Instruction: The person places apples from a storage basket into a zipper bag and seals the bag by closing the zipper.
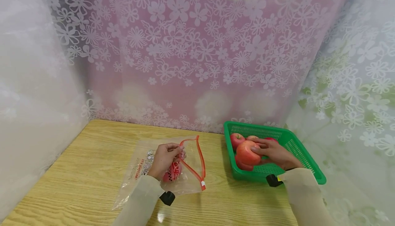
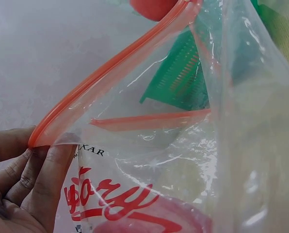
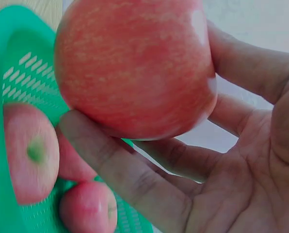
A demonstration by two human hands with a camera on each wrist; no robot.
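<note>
My left hand (image 1: 163, 159) pinches the orange-edged rim of a clear zip bag (image 1: 189, 182) between thumb and fingers. The mouth of the bag gapes toward the basket, and a white slider (image 1: 203, 183) sits at its near end. Beneath the red lettering in the left wrist view shows a pinkish-red shape (image 2: 154, 216); whether it is print or contents I cannot tell. In my right hand (image 1: 275, 154) is a large red apple (image 3: 135, 68), gripped between thumb and fingers above the green basket (image 1: 247, 175). Some of the basket's contents are hidden behind that hand.
Several more apples lie in the basket, one (image 1: 237, 140) at its left corner and another (image 3: 88, 206) in the right wrist view. A wooden table (image 1: 74, 164) bears bag and basket. Flower-patterned sheeting (image 1: 197, 58) hangs behind and at the right.
</note>
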